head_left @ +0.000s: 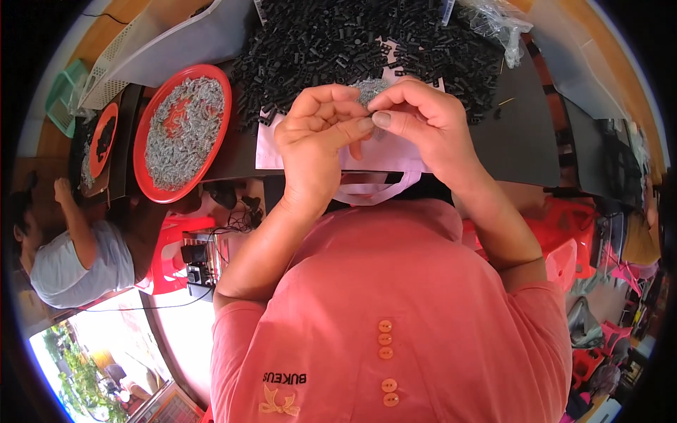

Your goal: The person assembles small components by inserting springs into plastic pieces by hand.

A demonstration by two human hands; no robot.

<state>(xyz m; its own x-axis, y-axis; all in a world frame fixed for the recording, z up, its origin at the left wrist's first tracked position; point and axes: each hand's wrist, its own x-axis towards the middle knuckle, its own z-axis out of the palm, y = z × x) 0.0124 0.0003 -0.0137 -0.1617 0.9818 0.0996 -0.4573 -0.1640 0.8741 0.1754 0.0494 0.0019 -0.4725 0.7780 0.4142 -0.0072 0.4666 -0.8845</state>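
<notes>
My left hand point(317, 137) and my right hand point(430, 123) meet fingertip to fingertip above a pale pink bag point(271, 154) at the table's near edge. Thumb and fingers are pinched on both hands. Whatever they grip is too small and too covered to name. Right behind the fingers lies a small heap of silvery metal pieces point(369, 89). A broad pile of small black plastic parts point(338, 53) spreads over the table beyond, some reaching onto the bag.
A round red tray point(141, 158) of silvery metal pieces stands at left, with a smaller orange-red tray point(96, 166) beyond it. Another person point(88, 247) sits at far left. Clear plastic wrapping point(497, 25) lies at the back right. Red stools point(571, 225) stand to the right.
</notes>
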